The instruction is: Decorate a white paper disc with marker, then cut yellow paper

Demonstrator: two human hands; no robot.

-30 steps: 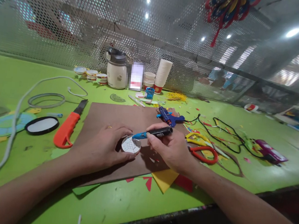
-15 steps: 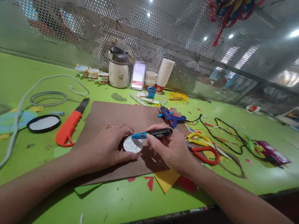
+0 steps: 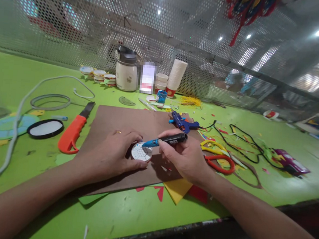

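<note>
Head view, looking down at a green bench [image 3: 141, 213] w/ a brown board [image 3: 126, 126] laid flat in the middle. Left hand [image 3: 112, 154] rests on the board, fingers curled round a small white disc [image 3: 141, 152], thumb at its near edge, so it's holding the disc down on the board. Disc has thin lines drawn across its top, a web-like grid. There's a ring on one finger of that hand. Right hand [image 3: 185, 158] is closed on a marker [image 3: 166, 140], black barrel w/ a blue front end, pinched between thumb and fingers; the blue tip sits at the disc's far right edge, touching or just above, can't tell which.

Beyond the right hand: blue glue gun [image 3: 182, 123] on the board's far corner, its black cord trailing off to the right. Just right of the hand, scissors [image 3: 218, 159] w/ red and yellow handles. Yellow and red paper scraps [image 3: 176, 190] poke out from under the board's near edge. Left of the board, an orange-handled knife [image 3: 74, 131], then a black-rimmed oval [image 3: 45, 129], near a loose white cable [image 3: 18, 123]. At the back by the mesh wall: white jug [image 3: 126, 74], stack of paper cups [image 3: 176, 76], a small blue pot [image 3: 161, 96].
</note>
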